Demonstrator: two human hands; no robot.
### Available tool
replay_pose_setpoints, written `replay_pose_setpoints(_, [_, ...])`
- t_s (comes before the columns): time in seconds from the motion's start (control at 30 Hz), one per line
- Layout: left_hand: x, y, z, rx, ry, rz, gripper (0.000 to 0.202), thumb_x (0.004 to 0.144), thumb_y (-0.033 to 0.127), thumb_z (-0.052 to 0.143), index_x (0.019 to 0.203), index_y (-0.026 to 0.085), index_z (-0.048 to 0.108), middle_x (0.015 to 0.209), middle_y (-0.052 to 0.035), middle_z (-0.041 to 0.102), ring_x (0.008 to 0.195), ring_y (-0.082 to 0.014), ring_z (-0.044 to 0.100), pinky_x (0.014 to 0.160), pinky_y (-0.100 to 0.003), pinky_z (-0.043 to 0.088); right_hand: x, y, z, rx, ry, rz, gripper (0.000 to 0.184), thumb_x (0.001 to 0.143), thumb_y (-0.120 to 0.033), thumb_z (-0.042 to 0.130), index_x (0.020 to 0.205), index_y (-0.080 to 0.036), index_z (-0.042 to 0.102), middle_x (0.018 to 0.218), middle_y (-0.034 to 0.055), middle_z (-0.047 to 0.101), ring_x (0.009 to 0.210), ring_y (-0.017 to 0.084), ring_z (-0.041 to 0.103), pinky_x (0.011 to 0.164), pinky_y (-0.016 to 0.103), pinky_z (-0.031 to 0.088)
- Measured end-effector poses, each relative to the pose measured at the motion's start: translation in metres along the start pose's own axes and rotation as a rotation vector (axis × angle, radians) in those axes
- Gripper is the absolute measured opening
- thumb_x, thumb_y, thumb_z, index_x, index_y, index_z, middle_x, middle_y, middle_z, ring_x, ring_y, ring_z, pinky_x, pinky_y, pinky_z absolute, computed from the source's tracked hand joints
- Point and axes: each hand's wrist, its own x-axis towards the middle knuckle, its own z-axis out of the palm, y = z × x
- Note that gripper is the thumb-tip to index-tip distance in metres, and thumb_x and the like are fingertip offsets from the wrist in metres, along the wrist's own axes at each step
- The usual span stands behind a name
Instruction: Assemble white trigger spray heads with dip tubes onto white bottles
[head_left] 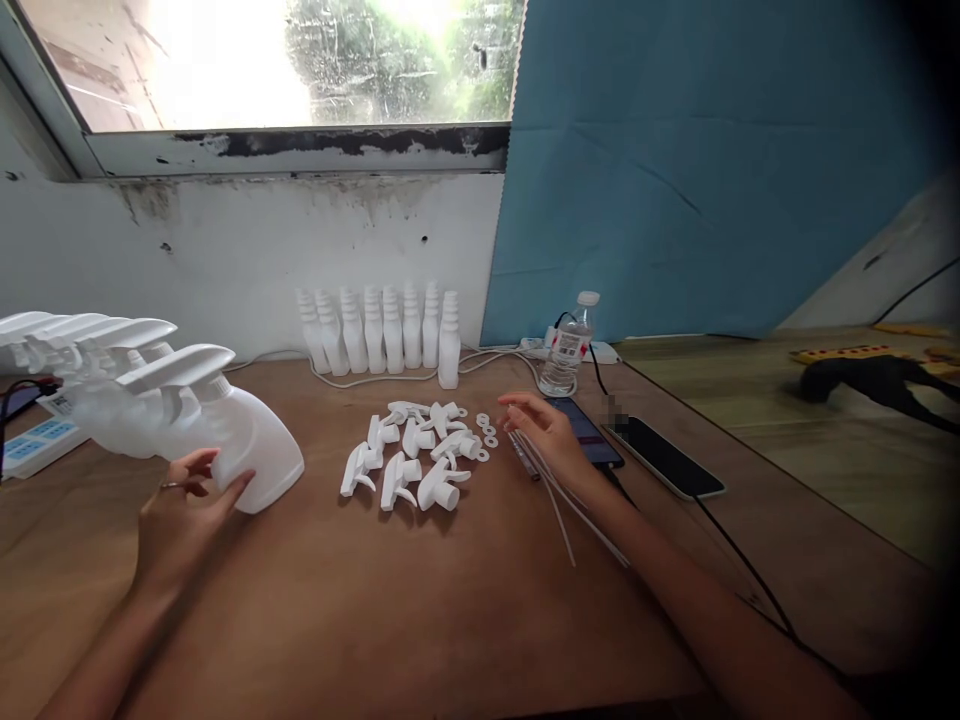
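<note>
We see a bright window in a stained white wall, blue cloth hanging at right; on the brown table, a clear water bottle, a phone just in front, a second phone farther right, and a blue-and-white power strip at far left

Between the left hand and right hand, the near tabletop offers an open lane. Beyond, white spray heads clutter the middle, a narrow strip short of the upright bottles. Spray bottles block the left; phones and a water bottle crowd the right. Clearance behind the spray bottles is hard to judge.
</note>
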Motion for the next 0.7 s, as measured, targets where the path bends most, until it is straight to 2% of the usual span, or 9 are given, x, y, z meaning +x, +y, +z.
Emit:
replay_pose_setpoints(0.1, [0.021, -0.005, 0.006, 0.033, 0.050, 0.193, 0.037, 0.076, 0.045, 0.070, 0.104, 0.025, 0.055, 0.092, 0.0004, 0.054, 0.082, -0.0222, 0.054, 0.081, -0.038, 0.046, 0.003, 0.012, -0.013, -0.029, 0.081, 0.051, 0.030, 0.082, -0.044, 0.062, 0.093, -0.016, 0.064, 0.079, 0.0042, 0.063, 0.072, 0.017, 0.061, 0.068, 0.030, 0.050])
replay_pose_setpoints(0.17, [0.031, -0.009, 0.010, 0.042, 0.081, 0.291, 0.033, 0.077, 0.041, 0.070, 0.101, 0.023, 0.056, 0.096, -0.0008, 0.051, 0.090, -0.0246, 0.052, 0.091, -0.042, 0.043, 0.005, 0.016, -0.019, -0.022, 0.116, 0.073, 0.031, 0.079, -0.044, 0.063, 0.088, -0.015, 0.064, 0.072, 0.0036, 0.062, 0.068, 0.017, 0.061, 0.065, 0.030, 0.049])
replay_pose_setpoints(0.27, [0.039, -0.012, 0.013, 0.085, 0.116, 0.318, 0.035, 0.077, 0.042, 0.069, 0.100, 0.021, 0.054, 0.097, -0.0031, 0.048, 0.104, -0.0314, 0.049, 0.098, -0.048, 0.039, 0.009, 0.020, -0.025, -0.012, 0.155, 0.109, 0.032, 0.075, -0.045, 0.064, 0.084, -0.015, 0.064, 0.065, 0.0032, 0.062, 0.062, 0.017, 0.060, 0.062, 0.031, 0.049])
replay_pose_setpoints(0.37, [0.040, -0.012, 0.013, 0.122, 0.154, 0.286, 0.048, 0.076, 0.048, 0.069, 0.110, 0.021, 0.050, 0.096, -0.0053, 0.047, 0.107, -0.0370, 0.047, 0.092, -0.050, 0.041, 0.011, 0.024, -0.028, -0.010, 0.166, 0.123, 0.034, 0.073, -0.047, 0.065, 0.082, -0.015, 0.063, 0.061, 0.0031, 0.062, 0.059, 0.017, 0.059, 0.059, 0.031, 0.048])
replay_pose_setpoints(0.47, [0.034, -0.004, 0.012, 0.121, 0.188, 0.295, 0.063, 0.076, 0.047, 0.069, 0.125, 0.020, 0.041, 0.096, -0.0065, 0.047, 0.104, -0.0379, 0.048, 0.087, -0.050, 0.042, 0.011, 0.026, -0.027, -0.026, 0.138, 0.133, 0.034, 0.074, -0.048, 0.064, 0.083, -0.015, 0.063, 0.061, 0.0028, 0.063, 0.058, 0.017, 0.058, 0.059, 0.030, 0.047])
replay_pose_setpoints(0.57, [0.020, 0.012, 0.022, 0.084, 0.121, 0.468, 0.056, 0.084, 0.039, 0.062, 0.130, 0.022, 0.036, 0.105, -0.0085, 0.049, 0.101, -0.0330, 0.051, 0.091, -0.048, 0.042, 0.010, 0.030, -0.025, -0.094, 0.108, 0.128, 0.032, 0.077, -0.045, 0.060, 0.084, -0.015, 0.064, 0.062, 0.0026, 0.063, 0.058, 0.017, 0.058, 0.060, 0.030, 0.046])
replay_pose_setpoints(0.67, [0.001, 0.034, 0.049, -0.027, 0.009, 0.668, 0.043, 0.087, 0.034, 0.059, 0.125, 0.023, 0.041, 0.111, -0.0089, 0.053, 0.100, -0.0275, 0.055, 0.090, -0.042, 0.045, 0.007, 0.035, -0.021, -0.290, 0.073, 0.036, 0.025, 0.083, -0.037, 0.054, 0.083, -0.015, 0.065, 0.072, 0.0047, 0.065, 0.065, 0.017, 0.059, 0.064, 0.030, 0.046])
replay_pose_setpoints(0.7, [-0.006, 0.042, 0.060, -0.048, -0.073, 0.723, 0.041, 0.087, 0.032, 0.059, 0.123, 0.023, 0.043, 0.112, -0.0097, 0.054, 0.103, -0.0273, 0.055, 0.091, -0.042, 0.045, 0.005, 0.037, -0.020, -0.371, 0.040, -0.015, 0.023, 0.084, -0.033, 0.052, 0.083, -0.015, 0.065, 0.078, 0.0058, 0.065, 0.069, 0.017, 0.060, 0.066, 0.030, 0.046])
